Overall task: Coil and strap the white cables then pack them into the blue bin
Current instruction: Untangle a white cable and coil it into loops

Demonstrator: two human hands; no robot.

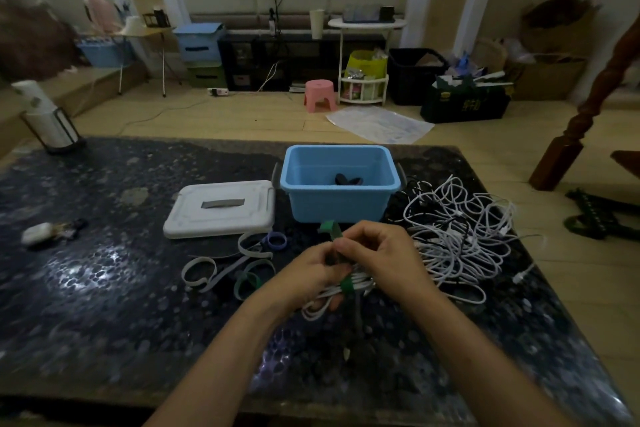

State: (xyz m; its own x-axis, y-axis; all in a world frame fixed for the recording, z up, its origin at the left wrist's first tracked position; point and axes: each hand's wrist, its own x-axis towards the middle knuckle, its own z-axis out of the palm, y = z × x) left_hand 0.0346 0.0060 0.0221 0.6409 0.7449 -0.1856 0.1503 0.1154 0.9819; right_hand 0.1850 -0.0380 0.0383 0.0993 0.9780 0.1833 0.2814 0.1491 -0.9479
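Observation:
My left hand [311, 276] grips a coiled white cable [320, 302] just in front of the blue bin [341, 204]. A green strap [346, 284] is wrapped round the coil, and its free end sticks up above my fingers. My right hand [381, 253] pinches that strap near the top. A tangled heap of white cables [460, 229] lies to the right of the bin. The bin holds a dark coiled item [348, 180].
The bin's white lid [221, 210] lies left of it. Several loose straps, white, green and purple [239, 267], lie in front of the lid. A small white object [38, 234] sits at the table's left and a lantern-like holder [52, 125] at the far-left corner.

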